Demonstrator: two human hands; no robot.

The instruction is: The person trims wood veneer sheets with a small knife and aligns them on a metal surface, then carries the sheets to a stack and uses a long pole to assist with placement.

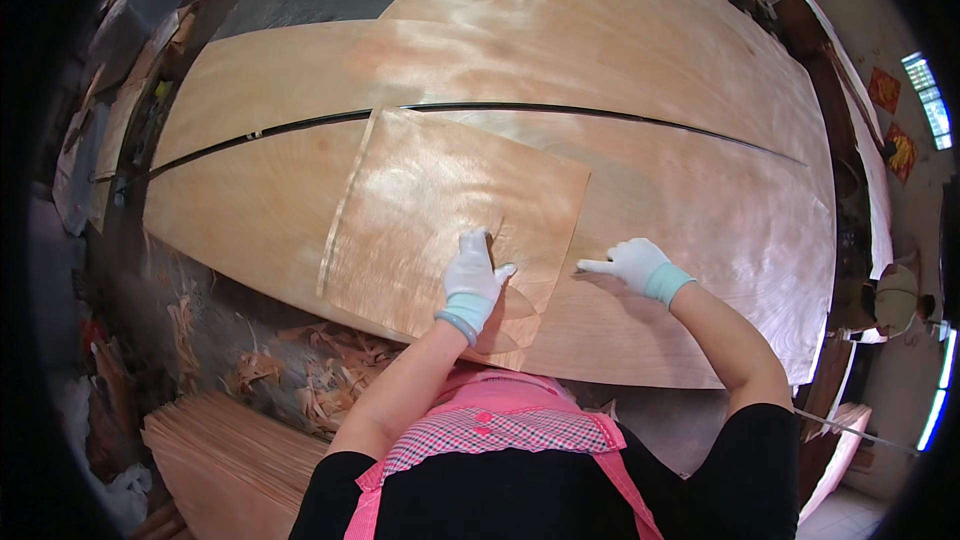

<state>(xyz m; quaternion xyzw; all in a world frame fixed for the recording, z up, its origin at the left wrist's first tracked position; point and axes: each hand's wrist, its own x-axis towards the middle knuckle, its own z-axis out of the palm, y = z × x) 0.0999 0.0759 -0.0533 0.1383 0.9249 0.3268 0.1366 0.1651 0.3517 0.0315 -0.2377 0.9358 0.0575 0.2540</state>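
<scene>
A smaller rectangular veneer piece (442,195) lies at a slant over a large wood veneer sheet (675,195). My left hand (471,281), in a white glove with a pale green cuff, rests on the smaller piece, thumb apart from the fingers. A short dark line, perhaps a split, runs beside its fingertips. Below that hand, curved outlines show in the piece near its lower right corner. Just past its right edge is my right hand (637,266), gloved alike. Its index finger points left at the large sheet; the other fingers are curled, and their inside is hidden.
A dark narrow strip (525,106) crosses the sheets beyond the smaller piece. Veneer scraps (330,375) litter the area below the near edge. At lower left stands a stack of veneer sheets (232,457). Another person (896,300) is at the far right.
</scene>
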